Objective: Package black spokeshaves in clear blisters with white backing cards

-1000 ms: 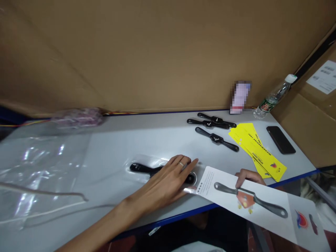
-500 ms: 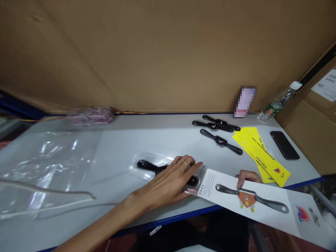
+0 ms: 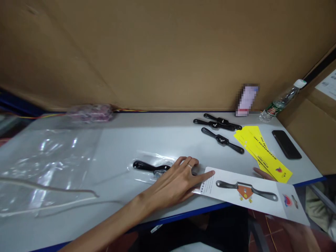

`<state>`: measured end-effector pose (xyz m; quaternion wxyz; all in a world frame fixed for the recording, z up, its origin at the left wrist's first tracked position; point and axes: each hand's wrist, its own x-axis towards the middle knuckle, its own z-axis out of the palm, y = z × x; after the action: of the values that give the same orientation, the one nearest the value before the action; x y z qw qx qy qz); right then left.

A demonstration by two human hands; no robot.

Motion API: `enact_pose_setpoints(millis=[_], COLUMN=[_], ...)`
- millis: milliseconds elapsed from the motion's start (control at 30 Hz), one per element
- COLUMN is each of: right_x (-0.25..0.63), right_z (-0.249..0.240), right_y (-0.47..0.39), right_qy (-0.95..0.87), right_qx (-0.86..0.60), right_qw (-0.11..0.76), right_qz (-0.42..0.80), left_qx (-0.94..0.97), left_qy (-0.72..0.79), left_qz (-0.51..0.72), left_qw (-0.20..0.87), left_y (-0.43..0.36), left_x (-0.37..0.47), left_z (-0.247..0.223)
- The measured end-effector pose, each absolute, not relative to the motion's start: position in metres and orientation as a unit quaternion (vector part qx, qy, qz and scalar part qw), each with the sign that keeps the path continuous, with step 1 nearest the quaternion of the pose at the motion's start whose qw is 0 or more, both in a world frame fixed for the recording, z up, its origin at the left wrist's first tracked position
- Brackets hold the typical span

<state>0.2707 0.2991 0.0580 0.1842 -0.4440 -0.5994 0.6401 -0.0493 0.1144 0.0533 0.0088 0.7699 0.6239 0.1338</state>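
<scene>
— What is found at the left of the table?
— A clear plastic bag is spread along the left edge, and a wrapped purple packet is set against the far edge.
— And the black tool?
— It is laid in a clear blister near the middle of the near edge, partly covered by the left hand, by which it appears to be kept from sliding.
— How is that hand posed?
— The palm is turned down, the fingers are spread and slightly bent, and one is stretched across the left end of a printed card. No closed grip is seen.
— And the right hand?
— It is mostly hidden by the card, which is hung over the near edge and perhaps supported from below; whether it is gripped cannot be told.
— Farther right?
— Three more black tools are placed toward the far edge, apparently within reach; yellow cards are overlapped beside them.
</scene>
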Motion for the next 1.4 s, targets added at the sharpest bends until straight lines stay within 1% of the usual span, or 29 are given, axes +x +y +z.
enact_pose_setpoints(millis=[67,167,233,300,400,500,600,767,867,1000,1067,1233,1400], right_x=[0.286,0.298,0.298,0.296,0.292,0.288,0.289,0.294,0.294,0.293,0.291,0.273,0.246], right_z=[0.064,0.068,0.068,0.065,0.06,0.06,0.065,0.076,0.084,0.089,0.088,0.074,0.059], right_y=[0.291,0.275,0.27,0.27,0.275,0.274,0.27,0.279,0.283,0.288,0.291,0.288,0.267], right_qy=[-0.526,-0.473,-0.439,-0.435,-0.476,-0.489,-0.493,-0.566,-0.594,-0.588,-0.577,-0.55,-0.534], right_qx=[-0.497,-0.533,-0.57,-0.591,-0.578,-0.577,-0.575,-0.558,-0.543,-0.551,-0.56,-0.566,-0.544], right_qw=[0.224,0.243,0.24,0.218,0.179,0.186,0.204,0.197,0.198,0.179,0.176,0.181,0.207], right_qz=[0.653,0.658,0.651,0.643,0.638,0.628,0.621,0.574,0.559,0.564,0.568,0.587,0.613], left_qx=[0.768,0.77,0.768,0.759,0.749,0.75,0.74,0.72,0.724,0.724,0.726,0.728,0.732], left_qy=[0.627,0.626,0.63,0.64,0.644,0.64,0.656,0.686,0.681,0.676,0.675,0.679,0.672], left_qz=[0.129,0.123,0.113,0.115,0.152,0.167,0.148,0.107,0.106,0.129,0.121,0.087,0.092], left_qw=[0.008,0.01,0.015,0.02,0.022,0.016,0.01,0.023,0.039,0.045,0.045,0.044,0.061], left_y=[0.116,0.118,0.119,0.118,0.115,0.113,0.114,0.115,0.115,0.115,0.115,0.116,0.121], left_x=[-0.049,-0.047,-0.047,-0.048,-0.049,-0.05,-0.049,-0.049,-0.05,-0.052,-0.052,-0.053,-0.05], left_z=[0.053,0.052,0.051,0.049,0.047,0.047,0.048,0.049,0.048,0.047,0.048,0.055,0.056])
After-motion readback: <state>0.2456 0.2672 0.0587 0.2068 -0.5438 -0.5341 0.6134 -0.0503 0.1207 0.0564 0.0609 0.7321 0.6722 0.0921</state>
